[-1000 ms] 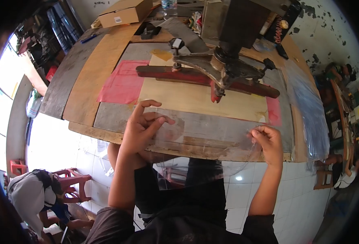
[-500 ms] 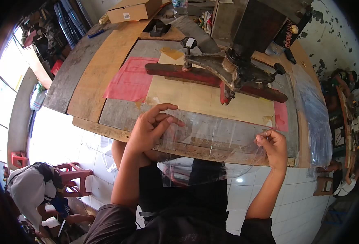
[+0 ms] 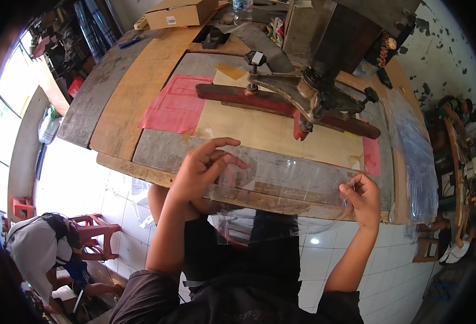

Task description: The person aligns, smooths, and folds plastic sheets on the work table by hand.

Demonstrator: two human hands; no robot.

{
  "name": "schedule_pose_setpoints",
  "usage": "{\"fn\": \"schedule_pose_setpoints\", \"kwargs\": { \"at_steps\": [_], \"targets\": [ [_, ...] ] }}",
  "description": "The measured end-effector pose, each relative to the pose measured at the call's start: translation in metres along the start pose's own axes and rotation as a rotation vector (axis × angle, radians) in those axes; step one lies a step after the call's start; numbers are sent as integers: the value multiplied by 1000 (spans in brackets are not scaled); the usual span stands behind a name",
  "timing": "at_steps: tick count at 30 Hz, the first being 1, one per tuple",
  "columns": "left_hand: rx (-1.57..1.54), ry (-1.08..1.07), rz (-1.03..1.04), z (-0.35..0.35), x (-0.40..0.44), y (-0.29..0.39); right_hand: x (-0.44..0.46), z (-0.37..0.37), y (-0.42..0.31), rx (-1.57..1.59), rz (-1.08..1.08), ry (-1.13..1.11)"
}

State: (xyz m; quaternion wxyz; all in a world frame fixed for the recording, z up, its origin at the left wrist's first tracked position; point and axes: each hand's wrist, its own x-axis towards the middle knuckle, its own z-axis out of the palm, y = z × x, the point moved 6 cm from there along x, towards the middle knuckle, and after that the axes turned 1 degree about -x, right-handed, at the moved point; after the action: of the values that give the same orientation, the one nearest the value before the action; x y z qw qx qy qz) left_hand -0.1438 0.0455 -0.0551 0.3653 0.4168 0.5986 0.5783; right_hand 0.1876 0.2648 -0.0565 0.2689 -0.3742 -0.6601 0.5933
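Note:
A clear plastic sheet (image 3: 273, 204) spans between my two hands over the front edge of the work table, its lower part sagging above my lap. My left hand (image 3: 201, 170) pinches its left side between thumb and curled fingers, with the index finger stretched out. At the right end, my right hand (image 3: 361, 195) grips the sheet's edge between thumb and fingertips. Just beyond the hands lies a cream-coloured board (image 3: 259, 123), with a pink sheet (image 3: 176, 105) on its left. Above the board is a press head with a red bar (image 3: 351, 123).
A stack of clear plastic sheets (image 3: 415, 156) lies along the table's right side. A cardboard box (image 3: 181, 14), a blue pen (image 3: 130, 42) and a plastic bottle (image 3: 243, 11) sit at the back. Lower left, a person (image 3: 38, 251) bends beside a red stool (image 3: 100, 232).
The clear sheet's sagging lower part has shifted slightly and its reflections differ. Both hands keep nearly the same place and grip. The view has moved a little.

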Motion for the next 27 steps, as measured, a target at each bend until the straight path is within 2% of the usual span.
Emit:
{"fn": "schedule_pose_setpoints", "kwargs": {
  "at_steps": [20, 22, 27],
  "targets": [
    [-36, -7, 0, 0, 0, -3, -3, 1, 4, 48, -40, 8],
    [77, 27, 6, -2, 0, -1, -6, -1, -2, -15, -93, -6],
    [-29, 91, 26, -2, 0, -8, -18, 13, -35, -9, -215, -63]
  ]
}}
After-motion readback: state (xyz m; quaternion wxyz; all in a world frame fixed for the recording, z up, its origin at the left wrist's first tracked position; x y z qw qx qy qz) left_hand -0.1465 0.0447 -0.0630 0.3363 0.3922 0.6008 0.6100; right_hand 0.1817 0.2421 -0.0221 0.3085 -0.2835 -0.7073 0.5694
